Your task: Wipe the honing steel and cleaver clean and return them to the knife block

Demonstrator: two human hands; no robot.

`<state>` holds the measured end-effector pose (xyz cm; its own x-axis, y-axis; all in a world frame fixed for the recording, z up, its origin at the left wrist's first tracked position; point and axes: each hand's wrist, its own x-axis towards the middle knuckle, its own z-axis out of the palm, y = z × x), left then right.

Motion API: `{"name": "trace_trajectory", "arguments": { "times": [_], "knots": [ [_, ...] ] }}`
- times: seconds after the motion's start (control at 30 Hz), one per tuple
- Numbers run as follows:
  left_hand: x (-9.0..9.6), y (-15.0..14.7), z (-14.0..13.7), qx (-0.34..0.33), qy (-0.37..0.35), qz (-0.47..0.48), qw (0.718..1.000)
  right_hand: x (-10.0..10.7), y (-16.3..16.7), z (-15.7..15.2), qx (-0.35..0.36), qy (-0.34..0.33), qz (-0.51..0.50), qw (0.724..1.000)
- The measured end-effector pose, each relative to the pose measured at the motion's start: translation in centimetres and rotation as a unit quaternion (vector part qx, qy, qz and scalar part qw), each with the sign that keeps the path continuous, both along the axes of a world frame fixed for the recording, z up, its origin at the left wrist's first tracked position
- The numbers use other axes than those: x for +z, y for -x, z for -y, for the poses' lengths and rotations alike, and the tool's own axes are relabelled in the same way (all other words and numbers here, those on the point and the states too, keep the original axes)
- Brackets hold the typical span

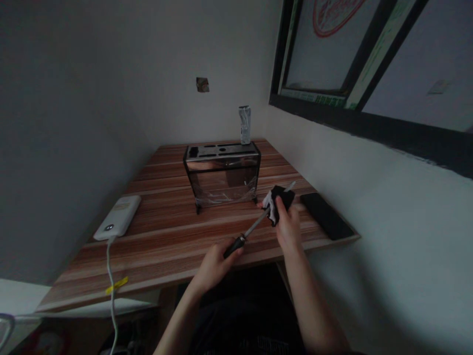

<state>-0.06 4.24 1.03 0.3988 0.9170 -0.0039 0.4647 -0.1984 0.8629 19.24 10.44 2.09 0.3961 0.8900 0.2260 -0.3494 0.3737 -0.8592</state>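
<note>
My left hand [218,264] is closed around the black handle of what looks like a sharpening steel [255,224], a slim grey rod with a collar at the handle. The steel points away to the right, above the table's front part. My right hand [288,222] grips a black and white cloth [284,197] wrapped around the rod's far part. The rod's tip sticks out past the cloth. Beyond my hands stands a knife rack [223,165] with a slotted metal top, dark frame and clear sides with loose plastic film low down.
A grey-white upright object [244,124], kind unclear, stands at the rack's back right. On the wooden table [158,222] lie a white power bank [118,216] with a cable [110,266] under yellow tape [117,285], and a black phone [325,214]. Walls border the table; a framed window [332,54] is upper right.
</note>
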Motion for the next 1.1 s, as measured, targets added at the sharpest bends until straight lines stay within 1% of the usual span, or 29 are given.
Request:
{"name": "trace_trajectory", "arguments": {
  "times": [0.13, 0.2, 0.27, 0.37, 0.5, 0.57, 0.63, 0.8, 0.97, 1.1],
  "knots": [
    [-0.2, -0.1, -0.1, 0.032, -0.001, 0.01, 0.999, -1.1, 3.3, 2.4, 0.085, 0.053, 0.091, 0.991],
    [-0.5, -0.1, -0.1, 0.045, -0.003, 0.029, 0.999, -1.4, 4.8, 3.5, 0.117, 0.065, 0.111, 0.985],
    [-0.7, 0.0, -0.2, 0.048, -0.004, 0.047, 0.998, -1.5, 5.7, 4.4, 0.127, 0.076, 0.106, 0.983],
    [-0.9, 0.0, -0.2, 0.046, -0.007, 0.051, 0.998, -1.6, 6.1, 4.7, 0.141, 0.086, 0.084, 0.983],
    [-1.0, -0.2, -0.3, 0.046, -0.006, 0.041, 0.998, -1.9, 5.1, 4.0, 0.169, 0.071, 0.076, 0.98],
    [-1.0, -0.3, -0.4, 0.041, -0.011, 0.029, 0.999, -2.0, 4.4, 3.6, 0.155, 0.065, 0.076, 0.983],
    [-0.8, -0.4, -0.4, 0.034, -0.018, 0.013, 0.999, -1.8, 3.5, 3.2, 0.119, 0.063, 0.08, 0.988],
    [0.0, -0.4, -0.1, 0.008, -0.024, -0.001, 1.0, -0.7, 0.8, 1.8, 0.047, 0.059, 0.078, 0.994],
    [0.1, -0.3, 0.0, -0.002, -0.018, -0.021, 1.0, 0.5, -2.1, 0.3, -0.013, 0.016, 0.053, 0.998],
    [0.0, -0.2, 0.0, -0.011, -0.02, -0.028, 0.999, 1.2, -3.3, -0.3, -0.051, -0.008, 0.025, 0.998]
  ]
}}
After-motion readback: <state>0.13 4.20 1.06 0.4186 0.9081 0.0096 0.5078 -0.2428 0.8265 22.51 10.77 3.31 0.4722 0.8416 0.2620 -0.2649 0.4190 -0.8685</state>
